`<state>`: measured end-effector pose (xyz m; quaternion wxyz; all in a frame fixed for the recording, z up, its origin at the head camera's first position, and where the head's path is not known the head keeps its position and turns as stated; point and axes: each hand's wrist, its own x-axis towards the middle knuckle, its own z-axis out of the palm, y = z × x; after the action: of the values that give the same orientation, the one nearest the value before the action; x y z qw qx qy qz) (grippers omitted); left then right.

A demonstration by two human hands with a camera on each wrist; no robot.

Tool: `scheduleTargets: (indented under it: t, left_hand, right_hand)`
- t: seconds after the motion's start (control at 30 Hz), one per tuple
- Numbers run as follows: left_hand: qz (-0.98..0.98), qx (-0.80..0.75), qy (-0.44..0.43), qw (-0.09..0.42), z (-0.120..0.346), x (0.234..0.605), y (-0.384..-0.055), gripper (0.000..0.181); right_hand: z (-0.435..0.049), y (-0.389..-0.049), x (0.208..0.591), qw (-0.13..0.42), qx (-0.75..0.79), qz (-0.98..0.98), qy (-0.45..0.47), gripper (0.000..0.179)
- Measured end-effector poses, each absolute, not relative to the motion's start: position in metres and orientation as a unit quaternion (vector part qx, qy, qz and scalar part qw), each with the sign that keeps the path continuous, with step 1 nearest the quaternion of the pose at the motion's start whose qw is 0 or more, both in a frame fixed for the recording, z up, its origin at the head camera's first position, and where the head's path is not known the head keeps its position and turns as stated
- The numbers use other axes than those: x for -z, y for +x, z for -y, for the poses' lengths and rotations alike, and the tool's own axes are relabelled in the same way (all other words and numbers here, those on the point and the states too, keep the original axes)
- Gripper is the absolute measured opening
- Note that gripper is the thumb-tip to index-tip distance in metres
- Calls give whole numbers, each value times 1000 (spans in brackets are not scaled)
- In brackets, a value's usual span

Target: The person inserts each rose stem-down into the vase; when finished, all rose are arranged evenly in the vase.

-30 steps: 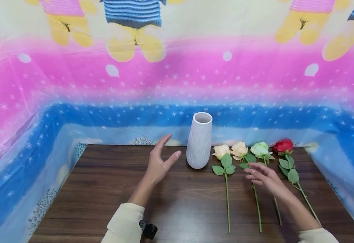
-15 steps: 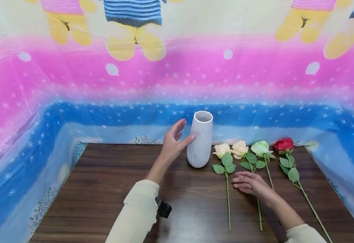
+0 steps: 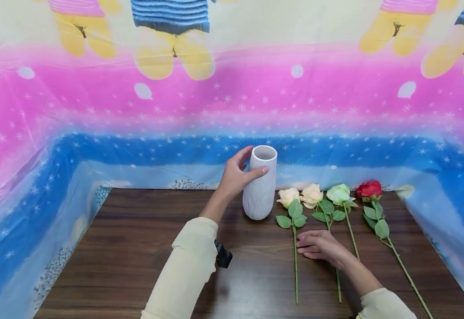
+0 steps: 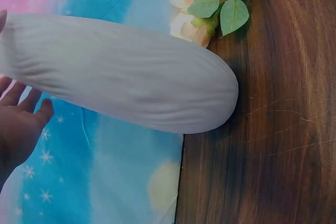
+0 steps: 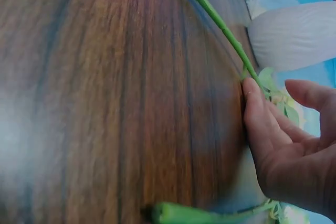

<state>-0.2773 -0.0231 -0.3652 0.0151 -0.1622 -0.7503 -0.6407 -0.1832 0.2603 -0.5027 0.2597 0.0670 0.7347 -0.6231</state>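
A tall white ribbed vase stands upright near the table's back edge. My left hand holds its upper part, thumb across the front and fingers round the far left side; in the left wrist view the little finger is off the vase. To the right lies a cream rose, its bloom by the vase's foot. My right hand is beside that stem; in the right wrist view its fingertips meet the green stem, with the thumb held away.
A second cream rose, a pale green rose and a red rose lie to the right on the dark wooden table. A printed cloth hangs behind the table.
My left hand has moved right and forward from beside the vase onto its upper part. My right hand has moved left and down to the nearest cream rose's stem. Vase and roses stay put.
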Motion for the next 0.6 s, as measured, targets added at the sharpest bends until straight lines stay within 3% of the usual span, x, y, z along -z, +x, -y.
scheduleTargets:
  t: [0.3, 0.6]
  left_hand:
    - [741, 648, -175, 4, 14, 360, -283, 67]
    - [743, 646, -176, 15, 14, 359, -287, 65]
  right_hand:
    - [-239, -192, 502, 191, 534, -817, 105, 29]
    - [-240, -197, 505, 197, 541, -809, 116, 22]
